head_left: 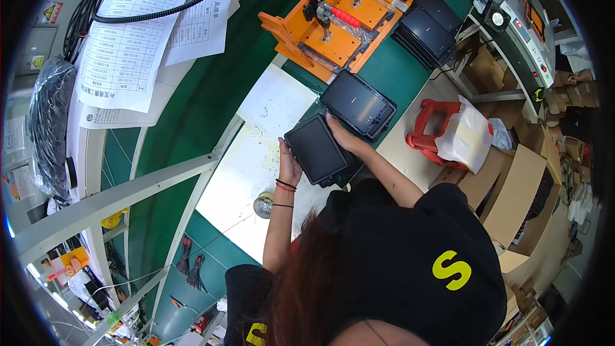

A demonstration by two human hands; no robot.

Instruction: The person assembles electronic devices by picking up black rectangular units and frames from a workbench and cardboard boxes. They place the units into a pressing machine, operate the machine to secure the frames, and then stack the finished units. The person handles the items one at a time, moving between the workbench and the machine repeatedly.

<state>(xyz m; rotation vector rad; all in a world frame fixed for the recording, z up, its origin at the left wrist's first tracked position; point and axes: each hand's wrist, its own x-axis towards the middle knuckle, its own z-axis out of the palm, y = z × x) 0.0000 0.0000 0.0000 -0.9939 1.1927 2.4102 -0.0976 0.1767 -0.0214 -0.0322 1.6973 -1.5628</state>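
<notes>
Wear a black shirt (403,250) with yellow marks, nearest of all, low in the head view, beneath long reddish hair (295,288). Hold a black case (317,150) with both hands: left hand (290,168) along its left edge, right hand (343,136) at its upper right side. Span the case from both sides with a wide grip, above the right part of a white sheet (224,192) on the green table (394,68); cannot tell whether touching it or not. See a second case (359,104) just beside the right hand, then a stack of cases (432,25) farther along, near an orange jig (298,22) with red-handled clamps. Note a round jar (263,205) next to the left forearm, and wire bundles (195,273) at lower left. Find papers (128,45) at upper left, a red stool (423,138) under white plastic at right, and beyond it cardboard boxes (516,189).
</notes>
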